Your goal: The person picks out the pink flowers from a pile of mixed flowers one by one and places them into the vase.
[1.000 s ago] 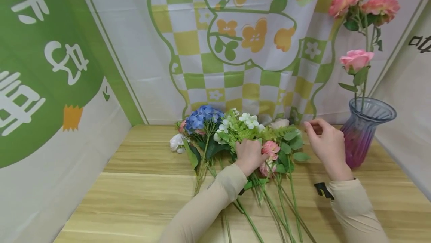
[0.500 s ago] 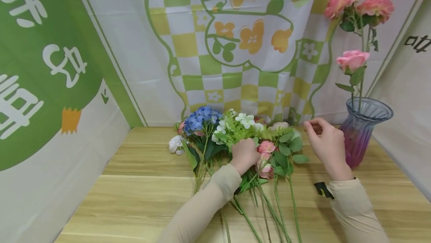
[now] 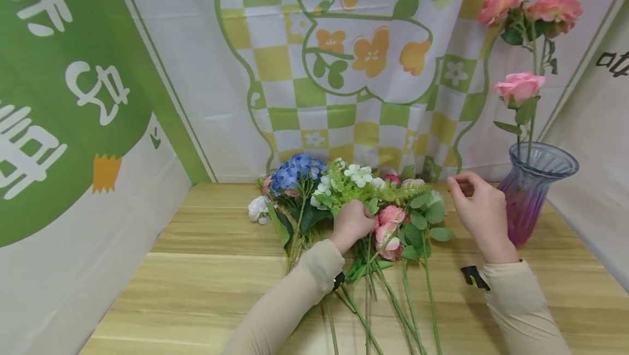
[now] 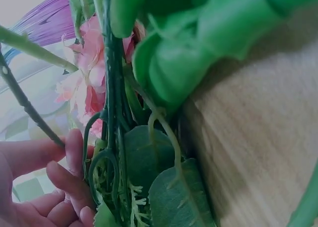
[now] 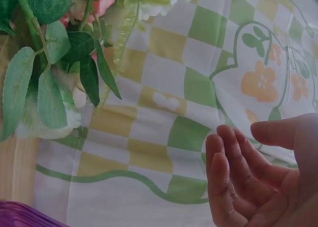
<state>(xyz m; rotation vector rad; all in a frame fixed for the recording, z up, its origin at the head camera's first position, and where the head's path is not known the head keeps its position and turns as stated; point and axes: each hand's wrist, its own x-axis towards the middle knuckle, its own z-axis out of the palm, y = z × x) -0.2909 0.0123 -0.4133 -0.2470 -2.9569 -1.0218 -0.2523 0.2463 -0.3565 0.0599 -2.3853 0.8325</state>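
My left hand [image 3: 352, 225] is over the heap of artificial flowers, beside the pink blooms [image 3: 387, 236]. In the left wrist view its thumb and fingers pinch a thin brownish-green flower stem [image 4: 31, 105]; which bloom this stem bears I cannot tell. Green leaves [image 4: 174, 192] and a bundle of darker stems stand close to the fingertips. My right hand [image 3: 481, 216] hovers just left of the vase [image 3: 528, 196], fingers loosely bent, holding nothing. The glass vase fades from blue-grey to purple-pink and has tall pink flowers [image 3: 520, 90] standing in it.
A blue hydrangea [image 3: 297, 173] and a white flower [image 3: 258, 209] lie at the heap's left. White blossoms [image 3: 358, 175] and round-leaved greenery [image 3: 426, 213] lie behind and right. Loose stems point toward the table's front. A printed cloth [image 3: 344, 120] hangs behind the wooden table [image 3: 196, 289].
My left hand has shifted slightly left, and the pinched stem's lower end has swung left to nearly upright in the head view. A magenta bloom now shows behind the heap. The right hand stays nearly still.
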